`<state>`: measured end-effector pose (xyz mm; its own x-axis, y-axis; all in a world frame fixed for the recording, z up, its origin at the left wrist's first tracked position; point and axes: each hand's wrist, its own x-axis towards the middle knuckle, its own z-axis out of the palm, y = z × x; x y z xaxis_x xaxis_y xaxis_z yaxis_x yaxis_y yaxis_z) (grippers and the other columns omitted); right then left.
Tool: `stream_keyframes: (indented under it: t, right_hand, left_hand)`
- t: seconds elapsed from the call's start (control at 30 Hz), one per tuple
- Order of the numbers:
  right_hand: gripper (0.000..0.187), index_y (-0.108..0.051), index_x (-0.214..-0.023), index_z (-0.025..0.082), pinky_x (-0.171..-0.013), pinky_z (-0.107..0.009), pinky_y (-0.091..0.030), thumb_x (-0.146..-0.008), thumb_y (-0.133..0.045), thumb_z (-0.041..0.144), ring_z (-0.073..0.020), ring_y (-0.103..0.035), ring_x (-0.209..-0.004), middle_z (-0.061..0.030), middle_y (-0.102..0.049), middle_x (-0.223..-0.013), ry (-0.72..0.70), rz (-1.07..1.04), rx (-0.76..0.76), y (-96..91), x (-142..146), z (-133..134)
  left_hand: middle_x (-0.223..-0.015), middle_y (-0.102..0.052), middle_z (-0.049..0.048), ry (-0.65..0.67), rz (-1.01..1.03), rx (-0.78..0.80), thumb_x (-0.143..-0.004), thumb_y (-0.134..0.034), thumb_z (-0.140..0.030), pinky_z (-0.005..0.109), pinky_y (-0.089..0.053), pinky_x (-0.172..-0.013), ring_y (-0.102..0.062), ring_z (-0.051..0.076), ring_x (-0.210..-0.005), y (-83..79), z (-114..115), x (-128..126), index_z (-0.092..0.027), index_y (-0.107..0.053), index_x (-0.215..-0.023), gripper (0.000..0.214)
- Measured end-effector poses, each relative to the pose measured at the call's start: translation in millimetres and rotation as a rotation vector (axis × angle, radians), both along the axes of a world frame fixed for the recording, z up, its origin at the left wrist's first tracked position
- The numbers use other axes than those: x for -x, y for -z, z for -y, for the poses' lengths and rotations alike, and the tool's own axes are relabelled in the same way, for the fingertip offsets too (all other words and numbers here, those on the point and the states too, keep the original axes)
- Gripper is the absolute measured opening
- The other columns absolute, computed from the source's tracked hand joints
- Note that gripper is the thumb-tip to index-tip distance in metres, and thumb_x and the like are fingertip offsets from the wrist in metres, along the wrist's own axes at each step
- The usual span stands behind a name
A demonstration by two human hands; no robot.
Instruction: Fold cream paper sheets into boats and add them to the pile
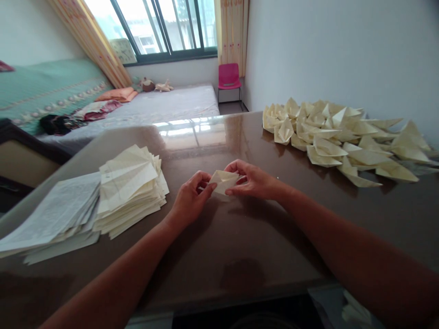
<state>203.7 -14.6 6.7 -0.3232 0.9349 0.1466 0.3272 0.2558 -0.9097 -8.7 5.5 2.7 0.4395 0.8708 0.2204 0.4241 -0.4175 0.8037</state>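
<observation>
Between my two hands, just above the brown tabletop, is a small cream paper [223, 181] folded to a peaked shape. My left hand [192, 194] pinches its left side between thumb and fingers. On the other side my right hand [252, 181] grips the right edge, thumb in front and fingers behind. To the left lies a thick stack of creased cream sheets [128, 183], with greyer printed sheets [58, 212] beside it. Many folded paper boats [329, 132] are heaped at the right, against the wall.
The glossy brown table [206, 256] fills the foreground. Behind it stand a bed [171, 103] and a pink chair [229, 76] under a window. A dark-framed chair [27, 164] is at the far left. Some pale paper [356, 310] shows below the table's front edge.
</observation>
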Motion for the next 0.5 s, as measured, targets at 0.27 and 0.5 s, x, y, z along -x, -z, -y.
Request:
stream_keyframes:
  t: [0.27,0.5]
  right_hand:
    - [0.008,-0.057,-0.089,0.019,-0.072,-0.026,-0.039,-0.082,-0.056,0.021,-0.0151,-0.054,-0.08,-0.0024,-0.061,-0.088,0.109,0.527,-0.415,1.3,12.9,6.9]
    - [0.019,-0.061,-0.099,0.021,-0.076,-0.029,-0.035,-0.081,-0.058,0.017,-0.0201,-0.054,-0.091,-0.0063,-0.063,-0.097,-0.087,0.868,-0.507,-5.0,2.7,7.1]
  left_hand:
    - [-0.107,-0.059,0.0058,0.0,-0.124,-0.318,-0.084,-0.057,-0.029,0.037,-0.048,-0.09,-0.054,0.019,-0.101,5.6,-1.3,0.5,-0.02,-0.052,-0.107,0.025]
    - [-0.093,-0.063,0.0028,0.267,-0.525,-0.463,-0.09,-0.047,-0.026,0.028,-0.045,-0.077,-0.054,0.017,-0.089,1.0,-0.5,8.6,-0.023,-0.064,-0.092,0.017]
